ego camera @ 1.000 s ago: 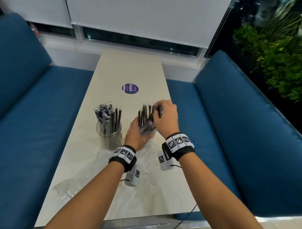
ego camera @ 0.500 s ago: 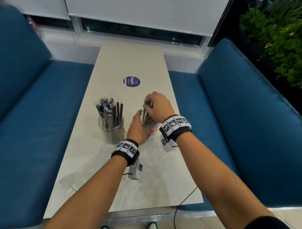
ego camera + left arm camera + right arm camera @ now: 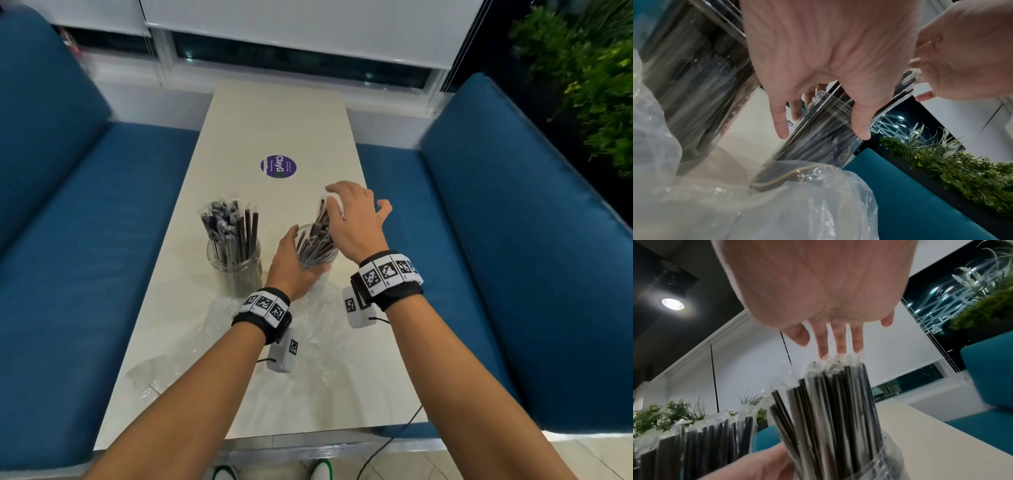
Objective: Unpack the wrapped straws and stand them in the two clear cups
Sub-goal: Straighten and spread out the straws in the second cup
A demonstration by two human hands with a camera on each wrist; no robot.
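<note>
Straws (image 3: pixel 834 395) just under spread right fingertips (image 3: pixel 823 350); left hand (image 3: pixel 291 263) curled round their cup (image 3: pixel 818 129)

Head view looks down and forward over the surface (image 3: pixel 274 120) from above, both forearms in frame. Left wrist view sits low, very close, facing along the palm. Right wrist view looks upward, close on the straws (image 3: pixel 838 402) — all three share the right cup (image 3: pixel 317 255).

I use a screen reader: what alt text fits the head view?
Two hands tend a clear cup of wrapped black straws: left hand holds it, right hand spread above. A second filled cup stands left.
</note>
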